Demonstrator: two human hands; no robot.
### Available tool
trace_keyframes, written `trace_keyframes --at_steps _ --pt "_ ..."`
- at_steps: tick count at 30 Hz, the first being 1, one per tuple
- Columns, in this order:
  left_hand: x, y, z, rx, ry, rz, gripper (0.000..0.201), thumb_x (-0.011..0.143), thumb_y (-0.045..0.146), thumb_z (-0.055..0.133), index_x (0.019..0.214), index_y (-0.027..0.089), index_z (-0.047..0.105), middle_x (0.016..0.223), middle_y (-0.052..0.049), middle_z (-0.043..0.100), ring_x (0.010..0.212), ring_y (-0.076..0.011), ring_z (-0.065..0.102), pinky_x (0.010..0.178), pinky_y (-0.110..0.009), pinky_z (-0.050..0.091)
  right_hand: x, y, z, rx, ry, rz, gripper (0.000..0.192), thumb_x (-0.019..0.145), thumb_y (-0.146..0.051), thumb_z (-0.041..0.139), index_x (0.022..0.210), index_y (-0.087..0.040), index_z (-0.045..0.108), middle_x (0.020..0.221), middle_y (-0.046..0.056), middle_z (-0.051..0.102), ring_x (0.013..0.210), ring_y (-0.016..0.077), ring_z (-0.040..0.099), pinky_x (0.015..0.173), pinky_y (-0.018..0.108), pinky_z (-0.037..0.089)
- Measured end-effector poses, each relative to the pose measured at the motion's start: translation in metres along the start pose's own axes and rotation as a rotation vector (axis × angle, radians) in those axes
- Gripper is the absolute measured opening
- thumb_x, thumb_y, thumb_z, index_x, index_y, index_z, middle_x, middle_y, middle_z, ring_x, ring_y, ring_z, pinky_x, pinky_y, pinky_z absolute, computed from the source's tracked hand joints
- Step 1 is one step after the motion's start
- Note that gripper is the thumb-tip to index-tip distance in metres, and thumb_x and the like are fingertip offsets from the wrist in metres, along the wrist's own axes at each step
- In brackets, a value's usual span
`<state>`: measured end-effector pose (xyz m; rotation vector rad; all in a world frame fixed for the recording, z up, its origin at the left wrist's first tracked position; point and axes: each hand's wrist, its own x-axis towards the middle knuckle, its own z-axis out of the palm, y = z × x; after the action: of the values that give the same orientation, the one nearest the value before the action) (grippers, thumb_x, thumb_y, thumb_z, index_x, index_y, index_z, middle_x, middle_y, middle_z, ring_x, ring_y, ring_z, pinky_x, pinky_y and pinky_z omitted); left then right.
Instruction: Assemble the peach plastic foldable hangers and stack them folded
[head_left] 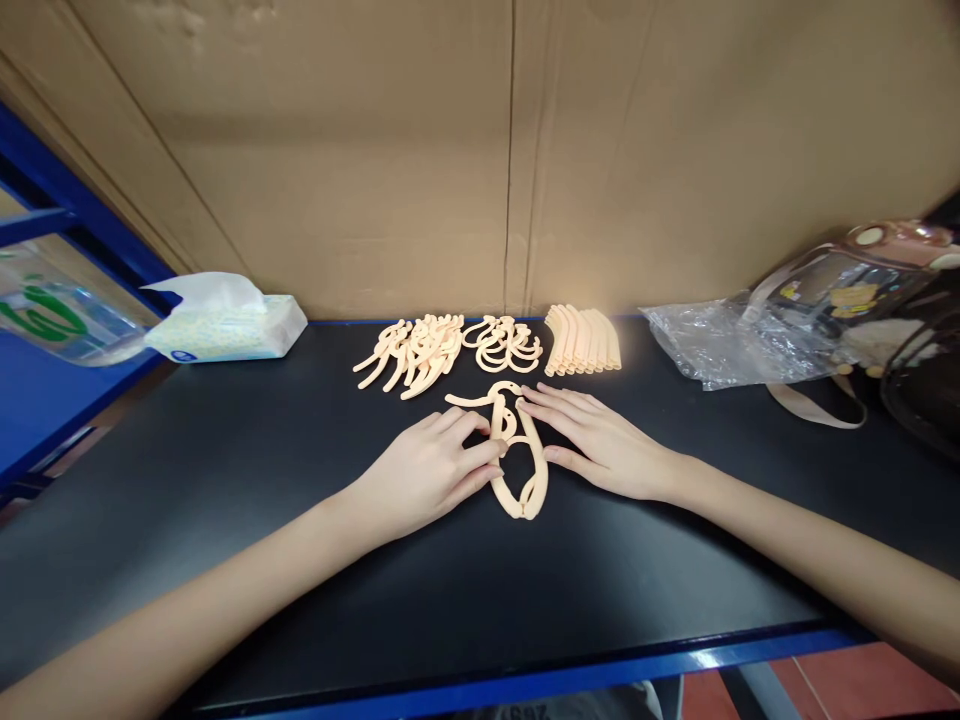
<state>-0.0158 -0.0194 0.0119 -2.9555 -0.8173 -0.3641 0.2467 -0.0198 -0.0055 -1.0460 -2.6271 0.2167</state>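
Observation:
A cream-coloured plastic assembly of curved pieces (517, 485) lies flat on the black table (225, 480), between my two hands. My left hand (427, 470) rests palm down at its left side, fingertips pressing on the pieces. My right hand (600, 440) lies flat at the right side, fingers touching the upper part. Behind them lie three groups of the same cream parts: a pile of long curved pieces (412, 350), a heap of hook-shaped pieces (504, 343) and a neat row of short curved strips (583, 340).
A tissue pack (225, 320) sits at the back left beside a blue shelf frame (75, 210). Crumpled clear plastic (720, 345) and a transparent bag with a strap (840, 290) lie at the right. A cardboard wall (480, 150) closes the back. The table's blue front edge (600, 675) runs below.

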Motion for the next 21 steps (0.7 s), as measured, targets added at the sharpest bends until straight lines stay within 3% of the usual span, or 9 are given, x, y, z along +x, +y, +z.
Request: trace_keyframes --at_steps 7,14,18,21 --pt "0.0013 0.0037 0.0013 0.1 0.061 0.017 0.025 0.098 0.031 0.044 0.106 0.016 0.062 0.114 -0.011 0.059 0.098 -0.0242 0.057 0.082 -0.037 0.049 0.0004 0.0014 0.0029 -0.036 -0.033 0.017 0.056 0.099 -0.048 0.034 0.146 -0.019 0.033 0.154 0.01 0.03 0.143 0.0258 0.023 0.113 0.051 0.028" --pt "0.0005 0.0013 -0.002 0.075 0.107 -0.025 0.019 0.095 0.03 0.05 0.093 0.015 0.062 0.098 -0.006 0.066 0.088 -0.0207 0.058 0.076 -0.033 0.048 0.0005 0.0011 -0.0011 -0.132 0.125 0.057 0.048 0.098 -0.044 0.04 0.134 -0.014 0.046 0.124 0.015 0.058 0.114 0.0269 0.052 0.098 0.048 0.044" --pt "-0.0007 -0.0011 -0.0019 0.021 0.093 -0.117 0.016 0.096 0.023 0.048 0.098 0.015 0.062 0.086 -0.004 0.065 0.08 -0.0177 0.058 0.071 -0.029 0.047 0.001 0.0036 0.0002 -0.175 0.128 0.044 0.047 0.099 -0.041 0.039 0.135 -0.011 0.045 0.137 0.016 0.05 0.125 0.0273 0.045 0.102 0.046 0.041" --pt "-0.002 -0.0042 -0.0038 0.037 0.077 -0.081 0.021 0.097 0.018 0.043 0.106 0.016 0.061 0.096 -0.004 0.067 0.085 -0.0176 0.06 0.076 -0.03 0.048 0.0016 0.0044 0.0005 -0.202 0.102 -0.005 0.046 0.099 -0.038 0.039 0.136 -0.011 0.044 0.139 0.014 0.049 0.129 0.0269 0.041 0.106 0.046 0.036"
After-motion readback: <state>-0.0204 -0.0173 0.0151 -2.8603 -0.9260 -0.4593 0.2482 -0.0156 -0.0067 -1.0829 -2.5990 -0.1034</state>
